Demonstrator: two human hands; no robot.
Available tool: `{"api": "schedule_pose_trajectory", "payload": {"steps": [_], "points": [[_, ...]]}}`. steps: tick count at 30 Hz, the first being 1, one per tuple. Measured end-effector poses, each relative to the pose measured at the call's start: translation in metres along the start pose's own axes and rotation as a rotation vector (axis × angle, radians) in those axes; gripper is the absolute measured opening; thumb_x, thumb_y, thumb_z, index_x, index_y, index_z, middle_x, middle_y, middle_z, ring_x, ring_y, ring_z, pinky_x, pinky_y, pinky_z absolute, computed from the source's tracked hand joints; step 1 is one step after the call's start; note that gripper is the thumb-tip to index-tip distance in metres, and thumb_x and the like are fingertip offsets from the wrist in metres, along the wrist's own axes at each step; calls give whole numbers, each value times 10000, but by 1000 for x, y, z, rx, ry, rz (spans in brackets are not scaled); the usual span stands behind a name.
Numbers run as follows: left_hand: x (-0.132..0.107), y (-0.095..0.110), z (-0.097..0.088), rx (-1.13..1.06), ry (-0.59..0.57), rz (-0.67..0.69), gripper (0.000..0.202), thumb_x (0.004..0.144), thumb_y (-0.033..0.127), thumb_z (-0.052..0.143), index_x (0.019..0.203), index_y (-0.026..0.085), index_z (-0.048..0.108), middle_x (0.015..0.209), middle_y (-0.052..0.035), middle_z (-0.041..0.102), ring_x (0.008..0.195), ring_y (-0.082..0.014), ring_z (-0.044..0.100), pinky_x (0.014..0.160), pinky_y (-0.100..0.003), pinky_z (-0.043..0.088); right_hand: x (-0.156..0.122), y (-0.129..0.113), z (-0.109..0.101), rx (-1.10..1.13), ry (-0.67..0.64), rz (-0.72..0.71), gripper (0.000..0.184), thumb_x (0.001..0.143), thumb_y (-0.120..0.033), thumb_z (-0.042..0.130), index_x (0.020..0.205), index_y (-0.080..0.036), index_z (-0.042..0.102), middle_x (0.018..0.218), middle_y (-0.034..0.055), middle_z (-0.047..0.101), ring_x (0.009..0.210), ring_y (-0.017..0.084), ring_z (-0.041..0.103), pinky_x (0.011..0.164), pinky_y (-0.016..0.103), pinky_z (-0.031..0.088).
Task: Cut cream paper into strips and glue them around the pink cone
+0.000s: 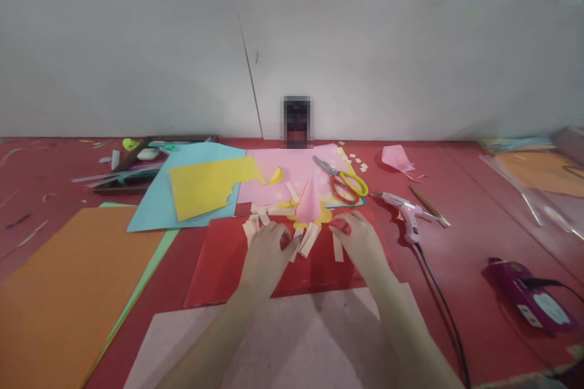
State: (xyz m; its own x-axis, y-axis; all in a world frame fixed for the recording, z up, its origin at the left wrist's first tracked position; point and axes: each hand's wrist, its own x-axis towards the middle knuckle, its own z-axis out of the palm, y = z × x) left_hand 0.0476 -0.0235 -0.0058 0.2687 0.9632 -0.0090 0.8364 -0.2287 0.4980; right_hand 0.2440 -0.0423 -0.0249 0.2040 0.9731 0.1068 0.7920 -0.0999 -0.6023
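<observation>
My left hand (265, 253) rests over the red board (219, 261), fingers curled and thumb bent toward them. Its thumb tip meets one of the pale paper strips (310, 239); whether it grips that strip is unclear. More strips poke out beyond its knuckles. Between my hands stands a pink paper cone (309, 202) on a yellow scalloped paper piece (325, 216). My right hand (358, 236) is just right of this piece, thumb and forefinger brought together in a pinch. What lies between those fingertips is too small to make out. Another pale strip (338, 249) lies under that hand.
Scissors (349, 185) lie on pink paper (255, 188). A glue gun (408, 216) with a cord, a wooden stick (429, 205) and a purple device (529, 295) are at right. Cut yellow paper (205, 185), blue paper (146, 194), orange paper (68, 279) and a tool tray (123, 164) fill the left.
</observation>
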Motion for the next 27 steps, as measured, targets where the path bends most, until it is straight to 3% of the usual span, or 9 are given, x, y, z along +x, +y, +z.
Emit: {"api": "schedule_pose_trajectory", "payload": {"steps": [6, 11, 15, 18, 22, 27], "points": [[-3, 10, 13, -19, -58, 65, 206, 777, 366, 521, 660, 196, 521, 703, -1, 529, 707, -178, 515, 666, -309, 357, -5, -11, 13, 96, -113, -86, 147, 781, -263, 538, 881, -216, 635, 782, 27, 547, 553, 131, 514, 563, 259, 402], [-2, 8, 15, -141, -144, 34, 174, 757, 267, 529, 598, 197, 543, 667, 9, 520, 645, -150, 495, 591, -269, 336, -3, -11, 6, 145, -100, -41, 149, 791, -285, 523, 838, -205, 640, 767, 35, 576, 577, 145, 526, 592, 265, 412], [-2, 5, 13, -238, -108, 17, 196, 798, 289, 457, 652, 194, 545, 663, 7, 528, 641, -146, 499, 584, -256, 343, -1, -13, -1, 278, -79, 33, 213, 809, -348, 495, 835, -202, 648, 822, 48, 644, 635, 166, 560, 646, 279, 424], [-2, 6, 10, -297, -110, 5, 249, 829, 310, 404, 655, 192, 536, 656, 7, 536, 626, -141, 505, 577, -252, 347, 0, -13, -1, 378, -140, 79, 256, 791, -400, 514, 842, -196, 660, 818, 47, 661, 686, 178, 582, 660, 277, 431], [0, 6, 6, -209, -83, 27, 288, 838, 299, 379, 611, 188, 519, 655, -1, 524, 620, -146, 500, 578, -268, 344, -1, -8, 6, 317, -178, 44, 188, 710, -300, 613, 866, -206, 661, 800, 29, 622, 633, 150, 552, 622, 265, 427], [-1, 7, 4, -27, -48, 128, 268, 801, 291, 443, 558, 187, 488, 629, 0, 475, 607, -149, 467, 612, -295, 344, -2, -1, 10, 272, -223, -33, 115, 702, -185, 590, 804, -206, 639, 700, 7, 606, 626, 149, 544, 606, 261, 411]]}}
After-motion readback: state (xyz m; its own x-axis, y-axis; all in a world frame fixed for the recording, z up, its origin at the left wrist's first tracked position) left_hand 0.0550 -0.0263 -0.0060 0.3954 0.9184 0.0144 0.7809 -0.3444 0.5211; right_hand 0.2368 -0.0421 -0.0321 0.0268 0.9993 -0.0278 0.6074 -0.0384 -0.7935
